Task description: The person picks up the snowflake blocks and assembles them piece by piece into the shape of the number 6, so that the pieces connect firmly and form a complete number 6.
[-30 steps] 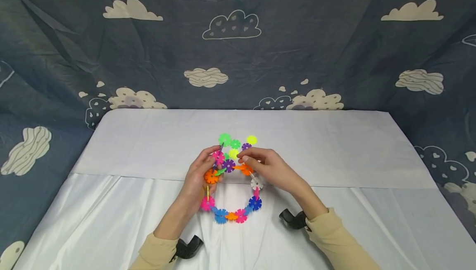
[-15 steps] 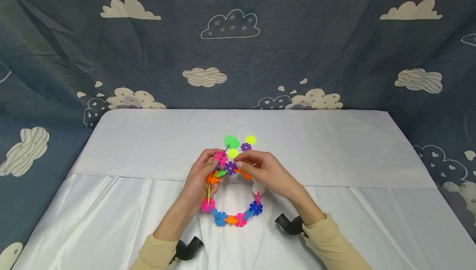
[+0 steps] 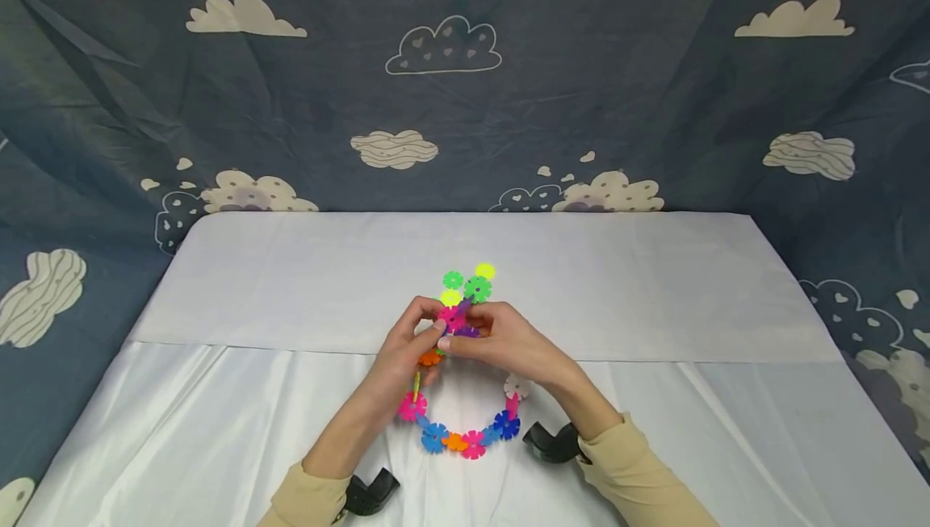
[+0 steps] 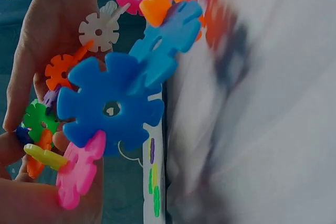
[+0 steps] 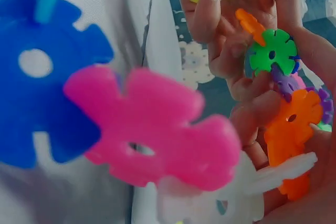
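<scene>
Left hand: the left hand (image 3: 404,349) pinches the pink disc (image 3: 452,318) between thumb and fingers, apparently to keep it steady.
Right hand: the right hand (image 3: 516,349) meets it from the other side, thumb and fingers clamped on the same chain, perhaps to give counter-pressure.
Chain of flower discs: the chain of flower discs (image 3: 454,442) is between both hands and curves below them towards the person, I think because it is gripped at its far part.
Loose discs: the yellow disc (image 3: 485,271) and the smaller green disc (image 3: 453,279) lie just beyond the fingers, probably for easy reach.
Bench: white cloth covers the bench (image 3: 617,293), so bright colours are easy to see.
</scene>
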The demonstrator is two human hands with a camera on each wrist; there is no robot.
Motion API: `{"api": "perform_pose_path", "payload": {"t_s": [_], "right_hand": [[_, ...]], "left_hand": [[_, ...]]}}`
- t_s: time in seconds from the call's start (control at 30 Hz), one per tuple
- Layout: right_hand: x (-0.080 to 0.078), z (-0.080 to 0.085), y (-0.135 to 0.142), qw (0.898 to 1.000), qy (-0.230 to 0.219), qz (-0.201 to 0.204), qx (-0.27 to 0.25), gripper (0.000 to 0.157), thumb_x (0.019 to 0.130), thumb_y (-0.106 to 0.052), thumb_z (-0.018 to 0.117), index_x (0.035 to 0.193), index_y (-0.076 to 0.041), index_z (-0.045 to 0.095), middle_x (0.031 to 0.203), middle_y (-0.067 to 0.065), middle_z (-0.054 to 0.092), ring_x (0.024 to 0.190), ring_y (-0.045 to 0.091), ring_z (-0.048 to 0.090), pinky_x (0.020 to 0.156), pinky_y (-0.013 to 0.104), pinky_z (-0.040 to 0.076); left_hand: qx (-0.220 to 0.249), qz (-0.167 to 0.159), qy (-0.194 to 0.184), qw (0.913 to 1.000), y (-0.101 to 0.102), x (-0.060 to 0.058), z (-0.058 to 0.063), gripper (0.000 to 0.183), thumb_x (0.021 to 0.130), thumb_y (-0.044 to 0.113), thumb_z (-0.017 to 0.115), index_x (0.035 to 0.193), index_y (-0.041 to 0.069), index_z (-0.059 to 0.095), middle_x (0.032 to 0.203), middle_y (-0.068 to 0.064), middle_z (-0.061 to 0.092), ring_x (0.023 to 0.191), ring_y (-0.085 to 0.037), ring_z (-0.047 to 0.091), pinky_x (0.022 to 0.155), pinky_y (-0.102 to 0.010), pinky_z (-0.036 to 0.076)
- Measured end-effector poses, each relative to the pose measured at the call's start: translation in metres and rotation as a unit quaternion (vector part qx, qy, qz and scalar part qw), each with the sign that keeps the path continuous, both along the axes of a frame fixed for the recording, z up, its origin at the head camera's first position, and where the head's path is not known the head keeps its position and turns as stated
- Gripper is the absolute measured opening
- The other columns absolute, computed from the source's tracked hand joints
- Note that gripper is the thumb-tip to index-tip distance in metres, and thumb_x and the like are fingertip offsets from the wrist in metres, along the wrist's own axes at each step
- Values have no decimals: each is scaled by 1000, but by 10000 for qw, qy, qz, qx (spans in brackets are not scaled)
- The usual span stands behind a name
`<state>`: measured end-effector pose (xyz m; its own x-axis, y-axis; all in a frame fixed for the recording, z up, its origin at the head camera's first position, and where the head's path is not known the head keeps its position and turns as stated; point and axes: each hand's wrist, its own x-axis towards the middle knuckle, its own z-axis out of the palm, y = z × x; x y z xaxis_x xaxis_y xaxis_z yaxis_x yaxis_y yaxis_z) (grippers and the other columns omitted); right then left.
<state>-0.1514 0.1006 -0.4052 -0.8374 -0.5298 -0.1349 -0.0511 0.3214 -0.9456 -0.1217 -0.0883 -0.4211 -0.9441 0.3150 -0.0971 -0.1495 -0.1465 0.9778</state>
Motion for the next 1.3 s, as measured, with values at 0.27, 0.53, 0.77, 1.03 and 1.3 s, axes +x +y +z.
{"api": "perform_pose_path", "payload": {"t_s": [0.27, 0.53, 0.77, 1.03, 1.3], "right_hand": [[-2, 1, 6, 9989, 175, -409, 127, 33, 86, -35, 76, 103, -8, 68, 75, 3, 55, 62, 17, 49, 53, 27, 40], [-10, 0, 18, 9915, 220, -1269, 166, 34, 87, -39, 75, 101, -9, 66, 74, 6, 51, 56, 20, 43, 48, 26, 37], [-12, 2, 21, 9868, 349, -1578, -69, 38, 90, -40, 71, 106, -5, 68, 100, 10, 62, 86, 29, 64, 72, 37, 54], [-10, 0, 20, 9881, 277, -1512, -29, 40, 91, -36, 70, 115, -4, 68, 115, 10, 63, 91, 25, 65, 76, 34, 55], [-8, 0, 22, 9937, 117, -1061, -352, 33, 92, -31, 71, 106, -2, 64, 76, 16, 59, 64, 29, 55, 62, 40, 51]], "left_hand": [[-398, -308, 14, 9987, -8, -3, 2, 31, 104, 29, 48, 129, 11, 48, 110, -13, 58, 92, -39, 61, 71, -32, 45], [-831, -1343, -25, 9875, -32, -12, -1, 51, 92, 13, 67, 135, 2, 42, 124, -26, 58, 103, -35, 61, 89, -36, 48], [-920, -1142, 99, 9891, -30, -14, -5, 42, 93, 11, 67, 127, -8, 50, 112, -26, 65, 99, -32, 66, 84, -30, 52], [-949, -887, 191, 9913, -26, -13, -3, 40, 92, 12, 70, 124, -7, 53, 112, -26, 66, 95, -27, 69, 85, -28, 53], [-1101, -773, 248, 9906, -22, -9, 1, 40, 92, 10, 70, 126, -5, 55, 111, -20, 67, 93, -26, 70, 85, -28, 53]]}}
